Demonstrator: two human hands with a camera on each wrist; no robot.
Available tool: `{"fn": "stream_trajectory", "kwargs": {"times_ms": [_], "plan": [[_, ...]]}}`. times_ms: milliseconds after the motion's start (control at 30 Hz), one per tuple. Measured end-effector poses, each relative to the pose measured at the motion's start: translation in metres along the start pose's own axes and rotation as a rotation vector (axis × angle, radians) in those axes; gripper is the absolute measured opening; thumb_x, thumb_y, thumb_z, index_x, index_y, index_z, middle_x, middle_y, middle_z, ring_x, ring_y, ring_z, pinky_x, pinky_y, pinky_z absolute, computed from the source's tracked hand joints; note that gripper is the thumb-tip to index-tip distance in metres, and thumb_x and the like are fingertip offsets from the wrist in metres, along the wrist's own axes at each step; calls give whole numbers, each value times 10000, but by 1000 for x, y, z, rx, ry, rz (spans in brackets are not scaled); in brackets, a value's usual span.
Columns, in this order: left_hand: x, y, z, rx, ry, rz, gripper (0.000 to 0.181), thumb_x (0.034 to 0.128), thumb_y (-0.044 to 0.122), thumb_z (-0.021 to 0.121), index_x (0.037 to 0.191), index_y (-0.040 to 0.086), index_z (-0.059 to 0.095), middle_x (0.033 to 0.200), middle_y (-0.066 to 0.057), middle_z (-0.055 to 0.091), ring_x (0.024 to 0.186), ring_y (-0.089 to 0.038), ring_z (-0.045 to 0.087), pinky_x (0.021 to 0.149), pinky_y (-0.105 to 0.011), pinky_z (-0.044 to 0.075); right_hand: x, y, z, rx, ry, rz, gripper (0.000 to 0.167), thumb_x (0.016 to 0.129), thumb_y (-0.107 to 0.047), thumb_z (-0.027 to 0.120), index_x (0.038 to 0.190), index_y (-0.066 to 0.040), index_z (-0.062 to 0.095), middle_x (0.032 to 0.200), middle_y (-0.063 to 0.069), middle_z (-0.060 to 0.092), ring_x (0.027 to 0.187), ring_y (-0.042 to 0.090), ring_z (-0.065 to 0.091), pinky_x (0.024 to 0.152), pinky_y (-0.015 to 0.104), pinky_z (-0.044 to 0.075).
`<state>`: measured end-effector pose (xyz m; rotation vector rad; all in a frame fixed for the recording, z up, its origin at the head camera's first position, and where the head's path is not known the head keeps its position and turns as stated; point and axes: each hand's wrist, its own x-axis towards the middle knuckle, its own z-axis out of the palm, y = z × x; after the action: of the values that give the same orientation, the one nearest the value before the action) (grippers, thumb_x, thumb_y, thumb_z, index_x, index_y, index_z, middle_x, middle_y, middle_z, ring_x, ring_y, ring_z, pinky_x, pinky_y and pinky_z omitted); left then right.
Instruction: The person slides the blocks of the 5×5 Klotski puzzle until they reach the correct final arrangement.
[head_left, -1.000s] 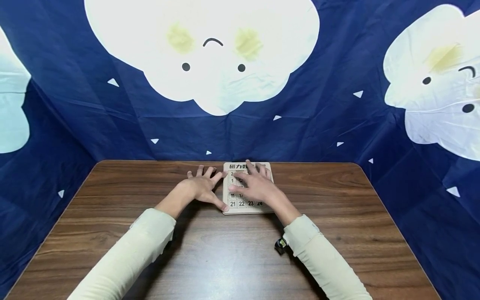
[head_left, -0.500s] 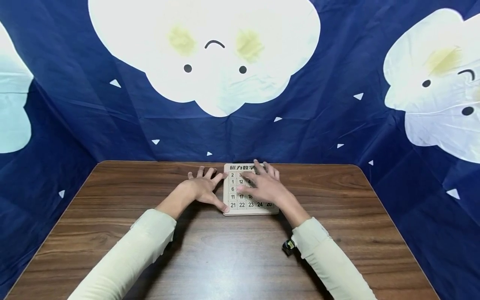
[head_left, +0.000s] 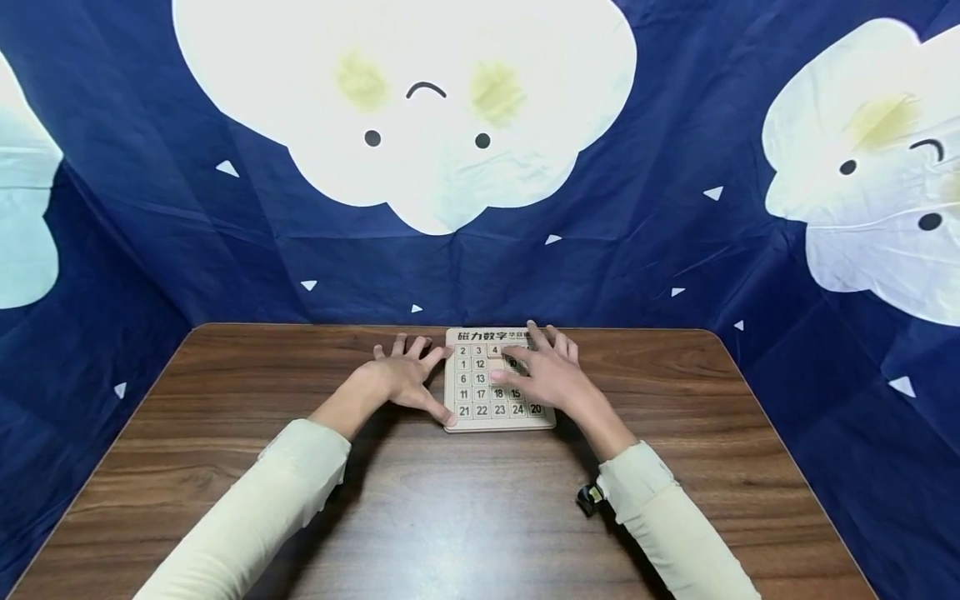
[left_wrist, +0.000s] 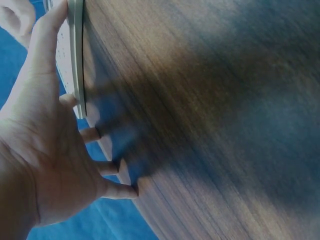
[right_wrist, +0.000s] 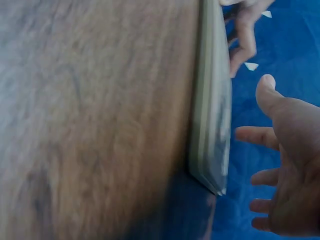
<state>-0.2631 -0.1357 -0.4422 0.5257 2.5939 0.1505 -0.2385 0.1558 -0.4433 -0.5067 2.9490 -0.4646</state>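
A pale wooden number slide puzzle (head_left: 498,426) lies flat near the table's far edge, with numbered square tiles and dark lettering along its top. My left hand (head_left: 401,379) is spread beside it, thumb and index finger touching its left edge. The left wrist view shows that thumb (left_wrist: 47,35) at the puzzle's side. Over the puzzle's right part hovers my right hand (head_left: 551,377), fingers loosely extended, hiding several tiles. In the right wrist view, the right hand (right_wrist: 295,155) appears apart from the board. A bare slot shows below the 4 tile (head_left: 495,351).
The brown wood-grain table (head_left: 435,508) extends toward me. Behind its far edge hangs a dark blue cloth (head_left: 247,275) with white clouds and small triangles. A small black device (head_left: 589,499) sits at the right sleeve's cuff.
My right hand has shifted rightward across the puzzle, uncovering tiles in its left and middle columns. The left hand stays at the left edge.
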Motion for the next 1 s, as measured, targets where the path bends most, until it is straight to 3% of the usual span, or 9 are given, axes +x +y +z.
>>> {"fn": "stream_trajectory", "kwargs": {"times_ms": [167, 400, 667, 1000], "plan": [[-1, 0, 1, -4, 7, -3, 1412, 736, 889, 843, 1822, 311, 152, 1890, -249, 99, 1722, -637, -14, 1289, -921, 100, -10, 3, -1, -18, 21, -21, 583, 1077, -675, 640, 1432, -236, 788, 1851, 275, 271, 1691, 595, 225, 1321, 785, 211], [1, -1, 2, -4, 5, -6, 1401, 744, 876, 846, 1821, 306, 155, 1887, -252, 106, 1719, -644, -12, 1291, -919, 100, -9, -1, 8, 22, -24, -88, 651, 1072, -674, 648, 1567, -253, 690, 1844, 288, 274, 1681, 617, 233, 1320, 798, 212], [1, 0, 3, -5, 0, -6, 1410, 739, 880, 847, 1822, 304, 153, 1890, -248, 103, 1725, -632, -14, 1296, -914, 97, -4, 6, 6, 71, 12, -21, 654, 1067, -696, 639, 1542, -253, 716, 1862, 267, 244, 1700, 563, 225, 1319, 752, 209], [0, 1, 2, -7, 1, 2, 1402, 746, 889, 840, 1822, 314, 150, 1889, -248, 100, 1721, -638, -22, 1294, -918, 85, -5, 21, 1, 102, 14, 32, 777, 1053, -704, 659, 1674, -245, 572, 1877, 258, 198, 1712, 563, 191, 1310, 758, 207]]}}
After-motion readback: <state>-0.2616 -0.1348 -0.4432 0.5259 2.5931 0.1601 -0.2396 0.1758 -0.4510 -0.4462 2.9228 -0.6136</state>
